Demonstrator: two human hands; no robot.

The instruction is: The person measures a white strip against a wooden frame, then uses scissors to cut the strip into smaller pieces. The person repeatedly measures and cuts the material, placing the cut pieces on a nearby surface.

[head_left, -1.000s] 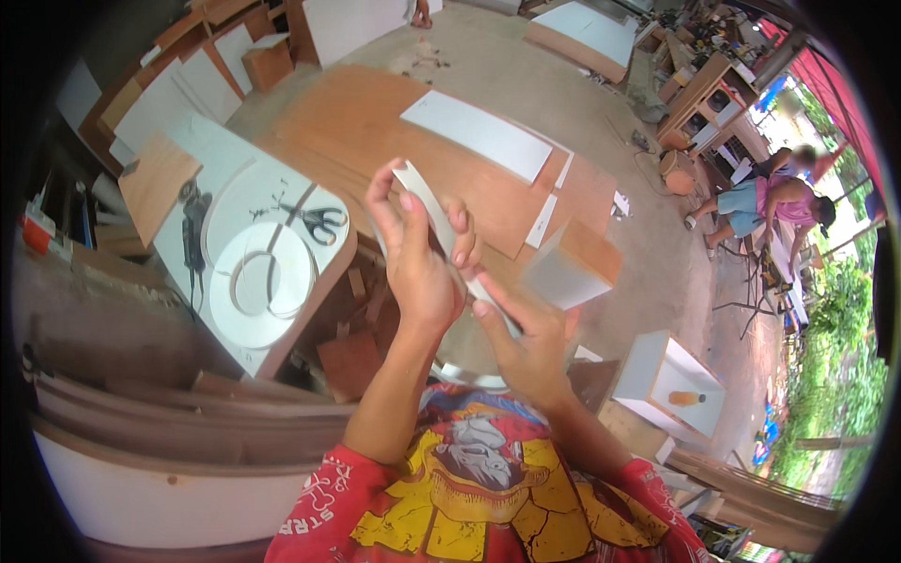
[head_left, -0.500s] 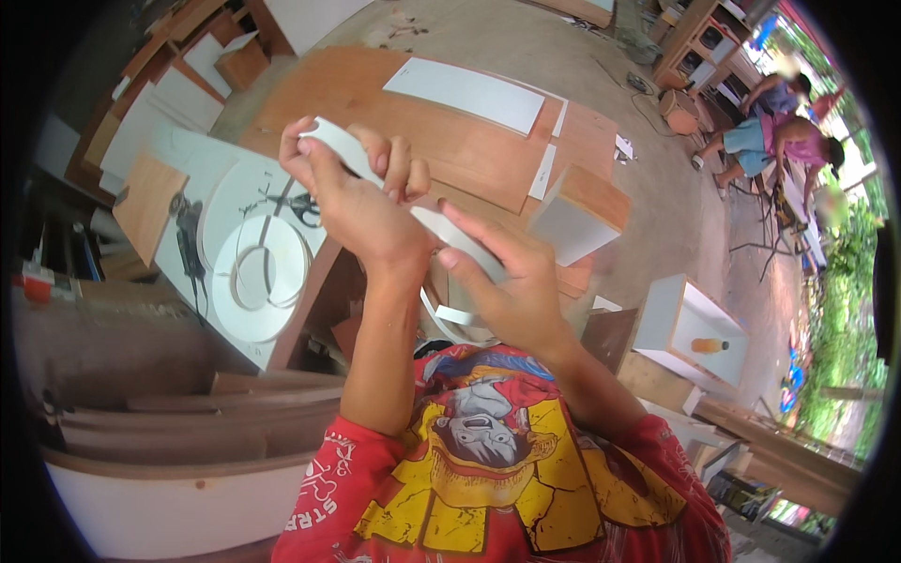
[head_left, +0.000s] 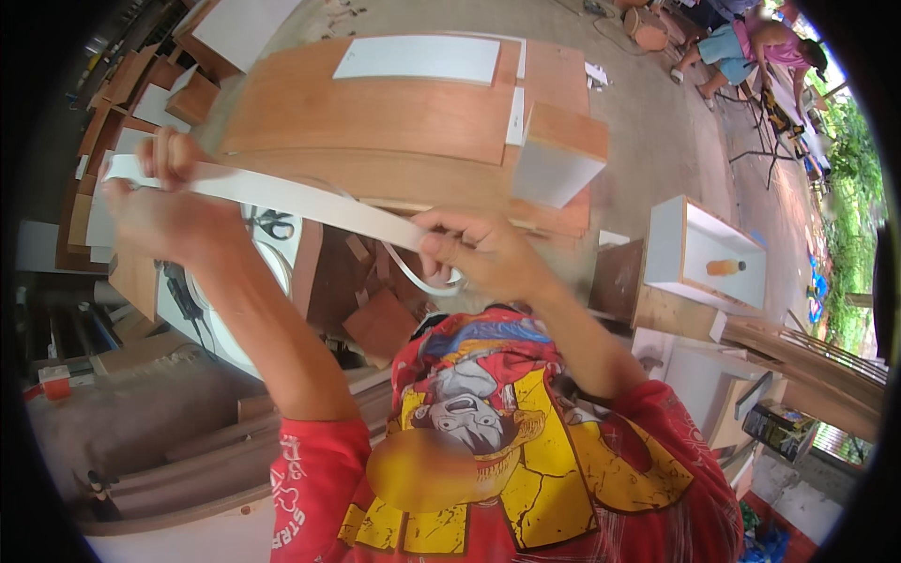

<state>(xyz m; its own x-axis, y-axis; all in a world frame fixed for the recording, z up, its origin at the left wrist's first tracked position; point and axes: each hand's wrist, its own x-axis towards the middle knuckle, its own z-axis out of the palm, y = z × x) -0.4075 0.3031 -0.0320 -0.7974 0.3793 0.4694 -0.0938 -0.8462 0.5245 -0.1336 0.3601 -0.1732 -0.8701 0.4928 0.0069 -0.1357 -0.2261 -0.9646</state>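
A long white band, like edge banding, runs between my hands, bowing slightly down toward the right. My left hand, somewhat blurred, is closed round its left end. My right hand pinches the band farther along, and a loose curl of it hangs below those fingers. Behind my left forearm, a white table bears black-handled scissors, a partly hidden white coil, and a black corded power tool.
Brown wood sheets lie ahead, with a white panel on top. A box stands on their right. Farther right, an open white box holds an orange bottle. Another person bends over a work stand at far right.
My left hand has moved far to the left and my hands are wider apart, with the band now drawn out between them. The view has also shifted.
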